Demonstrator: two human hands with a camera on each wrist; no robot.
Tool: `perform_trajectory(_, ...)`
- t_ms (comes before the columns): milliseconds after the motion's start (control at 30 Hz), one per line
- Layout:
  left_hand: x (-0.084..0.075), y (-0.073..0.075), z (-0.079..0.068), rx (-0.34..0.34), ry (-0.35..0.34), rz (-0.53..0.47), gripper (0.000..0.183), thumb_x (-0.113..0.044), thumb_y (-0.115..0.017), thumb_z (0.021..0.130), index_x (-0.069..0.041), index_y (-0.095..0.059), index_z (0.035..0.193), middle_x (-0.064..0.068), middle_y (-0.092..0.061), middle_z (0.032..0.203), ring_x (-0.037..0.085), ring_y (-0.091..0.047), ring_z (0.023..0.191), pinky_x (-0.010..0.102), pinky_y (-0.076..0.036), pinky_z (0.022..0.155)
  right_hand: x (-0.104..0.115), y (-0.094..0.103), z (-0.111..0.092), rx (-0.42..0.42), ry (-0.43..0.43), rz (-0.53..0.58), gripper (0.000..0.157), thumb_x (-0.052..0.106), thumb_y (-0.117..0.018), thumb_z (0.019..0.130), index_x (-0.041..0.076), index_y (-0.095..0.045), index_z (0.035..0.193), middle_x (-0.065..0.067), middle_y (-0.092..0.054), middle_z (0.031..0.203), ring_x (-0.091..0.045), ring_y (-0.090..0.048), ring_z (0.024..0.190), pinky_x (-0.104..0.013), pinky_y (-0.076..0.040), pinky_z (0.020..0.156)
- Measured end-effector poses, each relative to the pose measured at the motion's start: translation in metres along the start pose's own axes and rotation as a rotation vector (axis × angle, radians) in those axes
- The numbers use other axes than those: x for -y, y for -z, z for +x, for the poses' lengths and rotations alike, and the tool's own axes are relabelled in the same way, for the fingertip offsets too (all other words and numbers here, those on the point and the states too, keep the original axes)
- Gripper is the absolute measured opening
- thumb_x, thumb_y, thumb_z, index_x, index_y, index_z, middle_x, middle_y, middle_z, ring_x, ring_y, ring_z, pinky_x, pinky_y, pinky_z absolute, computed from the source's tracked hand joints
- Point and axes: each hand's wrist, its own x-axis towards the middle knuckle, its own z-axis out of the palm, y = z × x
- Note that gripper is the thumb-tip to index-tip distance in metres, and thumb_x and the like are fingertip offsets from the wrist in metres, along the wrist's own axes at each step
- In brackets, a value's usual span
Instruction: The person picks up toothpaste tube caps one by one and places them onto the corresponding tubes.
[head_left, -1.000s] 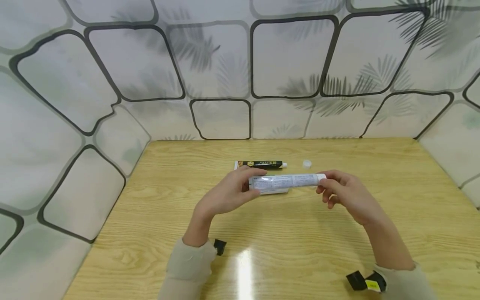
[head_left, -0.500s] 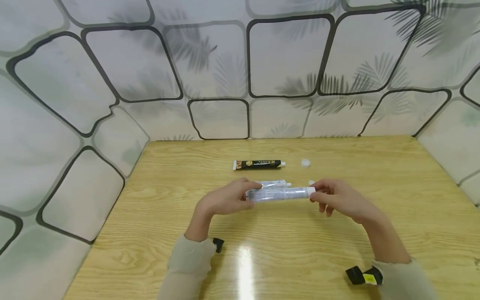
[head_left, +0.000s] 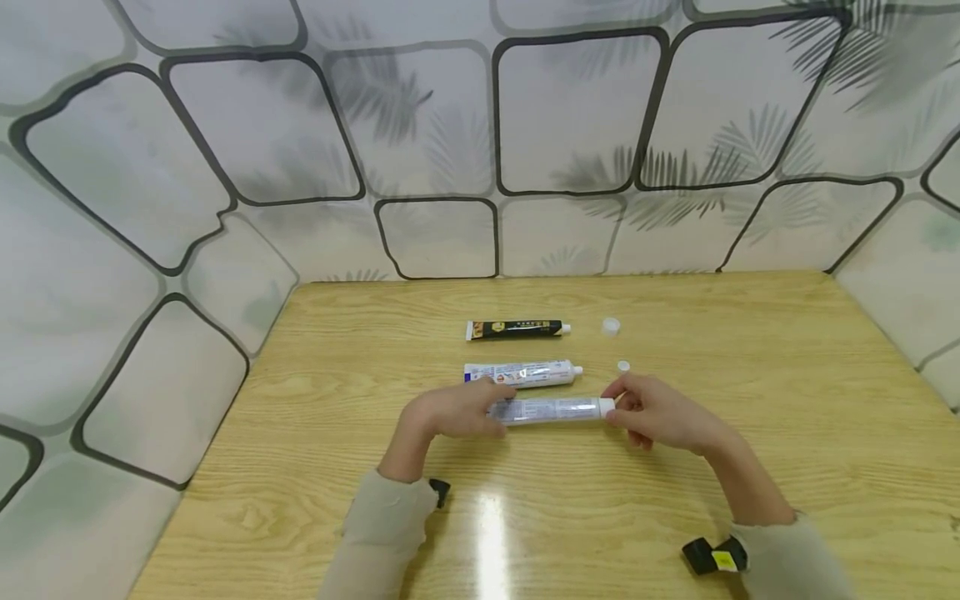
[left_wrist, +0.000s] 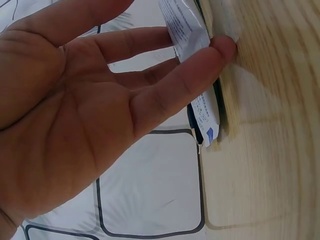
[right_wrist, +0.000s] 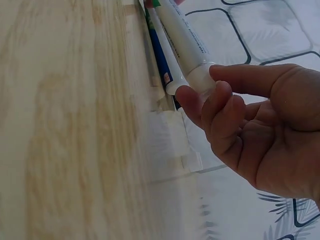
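A white toothpaste tube (head_left: 555, 409) lies level between both hands in the head view, cap end to the right. My left hand (head_left: 456, 408) holds its flat tail between thumb and fingers, which hide that end. With fingertips, my right hand (head_left: 669, 417) pinches the white cap (right_wrist: 201, 80), still on the tube. Just behind is a second white toothpaste tube (head_left: 528, 373), its nozzle bare. Farther back lies a black toothpaste tube (head_left: 519, 329), also uncapped. Whether the held tube touches the tabletop, I cannot tell.
A small white cap (head_left: 624, 366) lies right of the second tube. Beyond it sits a larger pale cap (head_left: 611, 326), beside the black tube's nozzle. The wooden table (head_left: 337, 333) meets a patterned wall covering (head_left: 435, 125) at the back and sides.
Both hands have brought the held tube down and toward me, slightly left. The second white tube and small cap, earlier partly or wholly covered, now show behind it.
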Motion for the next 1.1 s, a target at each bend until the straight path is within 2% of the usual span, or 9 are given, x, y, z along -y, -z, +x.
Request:
perform_trajectory(200, 0.0, -0.002, 0.003, 0.013, 0.032, 0.021, 0.061, -0.016, -0.065, 0.096, 0.001, -0.041, 0.149, 0.018, -0.048, 0.146, 0.029, -0.045, 0.135, 0.042, -0.036, 0.112, -0.003, -0.004, 0.003, 0.013, -0.005, -0.025, 0.029, 0.013, -0.058, 0.1, -0.008, -0.051, 0.119, -0.012, -0.057, 0.073, -0.013, -0.049, 0.054, -0.028, -0.044, 0.048)
perform_trajectory(433, -0.006, -0.003, 0.004, 0.007, 0.036, 0.08, 0.054, -0.014, -0.066, 0.095, 0.002, -0.048, 0.144, 0.018, -0.054, 0.141, 0.03, -0.048, 0.132, 0.042, -0.037, 0.11, -0.004, -0.009, 0.005, 0.021, -0.01, -0.05, 0.023, 0.009, -0.056, 0.1, -0.006, -0.052, 0.117, -0.007, -0.054, 0.068, -0.011, -0.047, 0.051, -0.025, -0.039, 0.047)
perform_trajectory(767, -0.008, -0.004, 0.004, -0.012, 0.084, 0.086, 0.052, -0.014, -0.067, 0.095, -0.002, -0.051, 0.143, 0.015, -0.054, 0.14, 0.029, -0.048, 0.132, 0.041, -0.038, 0.11, -0.005, -0.013, 0.006, 0.003, -0.011, -0.041, 0.028, 0.012, -0.055, 0.102, -0.007, -0.05, 0.123, -0.008, -0.055, 0.072, -0.012, -0.047, 0.051, -0.025, -0.039, 0.045)
perform_trajectory(1100, -0.006, -0.004, 0.004, -0.021, 0.089, 0.086, 0.049, -0.017, -0.066, 0.096, -0.003, -0.052, 0.141, 0.014, -0.055, 0.14, 0.028, -0.048, 0.133, 0.041, -0.038, 0.11, -0.004, -0.012, 0.006, -0.003, -0.015, -0.085, 0.027, 0.011, -0.058, 0.098, -0.006, -0.057, 0.118, -0.006, -0.055, 0.07, -0.011, -0.047, 0.051, -0.026, -0.039, 0.045)
